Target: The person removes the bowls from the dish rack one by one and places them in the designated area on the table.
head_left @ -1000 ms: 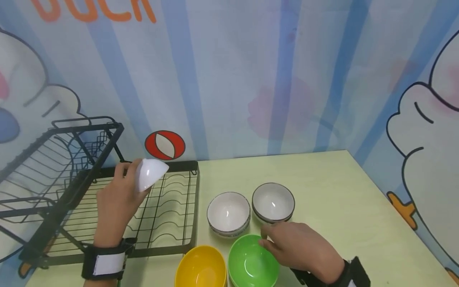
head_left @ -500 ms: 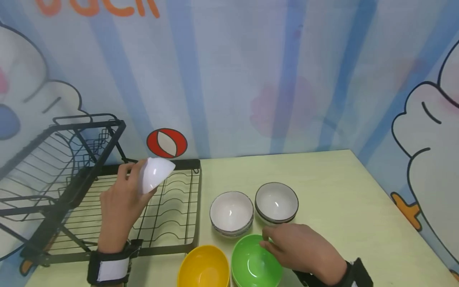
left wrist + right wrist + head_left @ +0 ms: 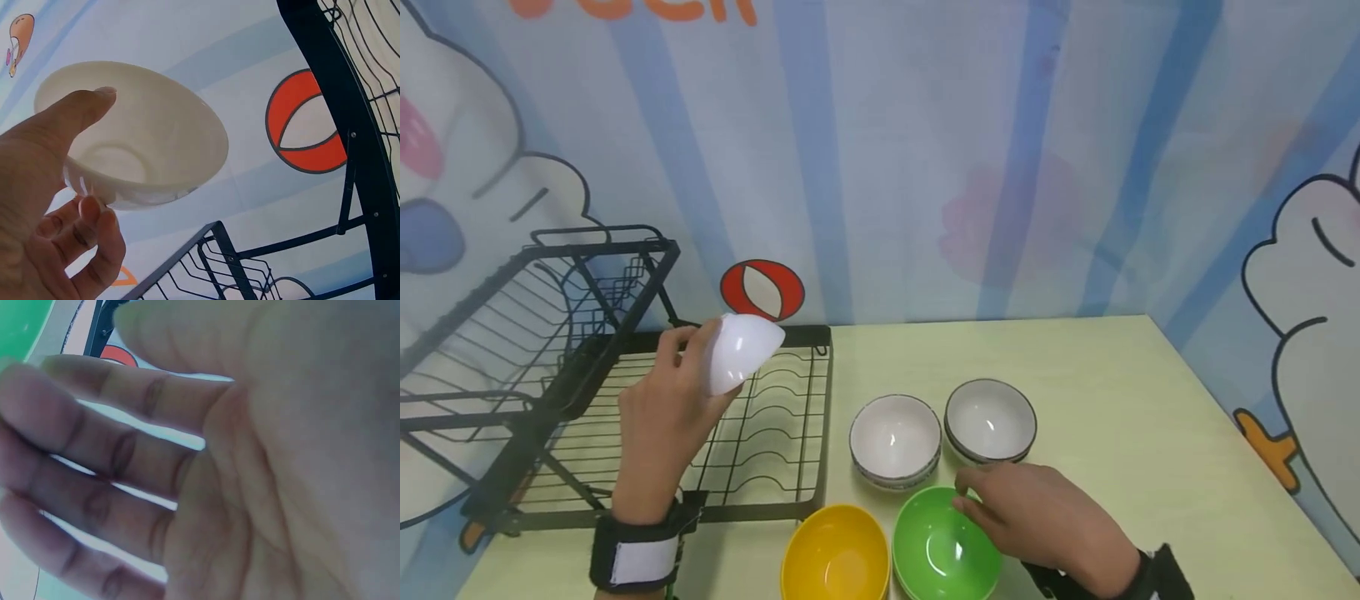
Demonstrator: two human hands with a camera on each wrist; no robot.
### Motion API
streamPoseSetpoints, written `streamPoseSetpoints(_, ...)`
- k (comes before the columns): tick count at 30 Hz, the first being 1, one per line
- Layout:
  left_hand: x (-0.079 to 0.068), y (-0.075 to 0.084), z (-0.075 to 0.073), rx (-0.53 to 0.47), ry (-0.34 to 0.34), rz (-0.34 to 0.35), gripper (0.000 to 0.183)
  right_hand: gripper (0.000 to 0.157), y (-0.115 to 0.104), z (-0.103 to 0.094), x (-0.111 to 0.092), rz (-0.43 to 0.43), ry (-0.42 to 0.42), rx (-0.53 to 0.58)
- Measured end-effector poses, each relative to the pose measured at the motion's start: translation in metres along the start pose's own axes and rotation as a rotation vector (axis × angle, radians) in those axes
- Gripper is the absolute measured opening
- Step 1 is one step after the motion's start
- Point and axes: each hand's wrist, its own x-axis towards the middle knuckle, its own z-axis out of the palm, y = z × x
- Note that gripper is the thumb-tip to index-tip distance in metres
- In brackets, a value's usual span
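My left hand (image 3: 666, 408) grips a white bowl (image 3: 743, 352), held tilted on its side above the dish rack (image 3: 820, 433). In the left wrist view the thumb lies inside the bowl (image 3: 169, 131) and the fingers are curled against its outside. The right hand (image 3: 1045, 517) hangs beside and partly over the green bowl (image 3: 936, 546), with loosely bent fingers (image 3: 131, 444) and nothing between them. Whether it touches that bowl's rim I cannot tell. A yellow bowl (image 3: 835, 558) stands just left of the green one.
Two stacks of white dark-rimmed bowls, a left stack (image 3: 895, 442) and a right stack (image 3: 990, 421), stand behind the coloured bowls on the pale table (image 3: 1150, 433). A raised black wire tier (image 3: 535, 292) rises at the left. A printed cloth (image 3: 895, 167) hangs behind the table.
The head view has shifted, so everything sits slightly farther right. My left hand keeps its grip on the white bowl over the rack. The right hand stays beside the green bowl.
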Motion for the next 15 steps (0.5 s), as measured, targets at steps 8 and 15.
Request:
streamPoseSetpoints(8, 0.002, 0.012, -0.008, 0.011, 0.019, 0.049, 0.09, 0.018, 0.002, -0.002, -0.002, -0.017, 0.095, -0.056)
streamPoseSetpoints(15, 0.0, 0.022, -0.015, 0.034, 0.05, 0.119, 0.09, 0.033, 0.001, -0.003, -0.005, -0.063, 0.191, -0.123)
